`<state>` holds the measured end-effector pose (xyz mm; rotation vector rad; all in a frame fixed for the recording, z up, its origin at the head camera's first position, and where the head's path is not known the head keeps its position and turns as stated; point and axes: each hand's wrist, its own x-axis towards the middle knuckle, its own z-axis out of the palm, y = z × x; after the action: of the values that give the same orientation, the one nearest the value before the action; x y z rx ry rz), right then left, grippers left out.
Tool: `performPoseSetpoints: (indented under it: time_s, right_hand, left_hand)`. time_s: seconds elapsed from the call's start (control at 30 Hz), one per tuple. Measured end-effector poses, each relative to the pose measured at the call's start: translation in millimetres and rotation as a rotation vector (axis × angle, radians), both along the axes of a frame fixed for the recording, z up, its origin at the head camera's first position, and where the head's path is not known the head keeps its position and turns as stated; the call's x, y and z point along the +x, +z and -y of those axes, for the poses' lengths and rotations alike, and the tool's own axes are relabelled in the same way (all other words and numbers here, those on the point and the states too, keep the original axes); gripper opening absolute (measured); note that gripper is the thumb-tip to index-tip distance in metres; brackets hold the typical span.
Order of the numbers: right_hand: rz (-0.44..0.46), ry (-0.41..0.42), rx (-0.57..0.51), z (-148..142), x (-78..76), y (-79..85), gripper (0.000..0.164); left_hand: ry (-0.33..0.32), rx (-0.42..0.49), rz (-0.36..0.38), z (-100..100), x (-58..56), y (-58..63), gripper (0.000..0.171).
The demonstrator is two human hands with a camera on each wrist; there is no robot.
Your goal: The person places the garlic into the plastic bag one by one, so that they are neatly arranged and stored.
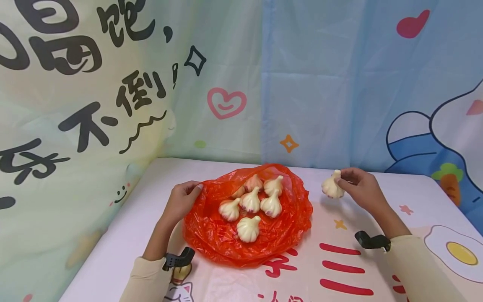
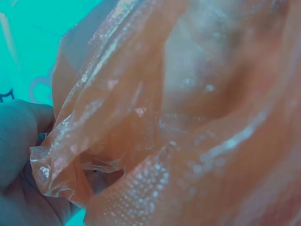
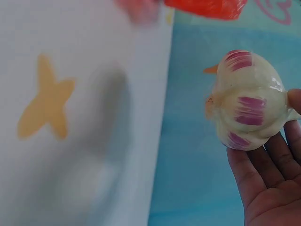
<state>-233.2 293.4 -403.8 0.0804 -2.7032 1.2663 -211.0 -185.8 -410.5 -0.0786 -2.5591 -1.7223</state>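
Note:
A red plastic bag (image 1: 222,245) lies spread wide on the table, its mouth facing up. Several garlic bulbs (image 1: 248,229) are inside it, some of them partly behind others. My left hand (image 1: 183,199) pinches the bag's left rim between thumb and fingers; in the left wrist view the crinkled film (image 2: 127,127) fills most of the picture. To the right of the bag, my right hand (image 1: 360,188) holds one garlic bulb (image 1: 333,186) above the table. Purple streaks mark that bulb (image 3: 249,103) in the right wrist view, where the fingers grip its stem end.
The white table (image 1: 158,180) carries a printed cover with red strokes (image 1: 341,267) and a fried egg picture (image 1: 461,253). Printed cloth curtains (image 1: 309,84) stand close behind the table and along its left side. A small dark camera is strapped to each wrist.

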Motion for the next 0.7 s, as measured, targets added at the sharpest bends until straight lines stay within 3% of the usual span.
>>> performPoseSetpoints:
  time_s: [0.17, 0.7]
  right_hand:
    - [0.0, 0.031, -0.029, 15.1, 6.0, 14.3, 0.047]
    - [-0.09, 0.218, -0.136, 51.3, 15.2, 28.0, 0.031]
  left_hand:
    - [0.004, 0.008, 0.013, -0.2, 0.2, 1.1, 0.027]
    - [-0.005, 0.012, 0.003, 0.1, -0.3, -0.3, 0.028]
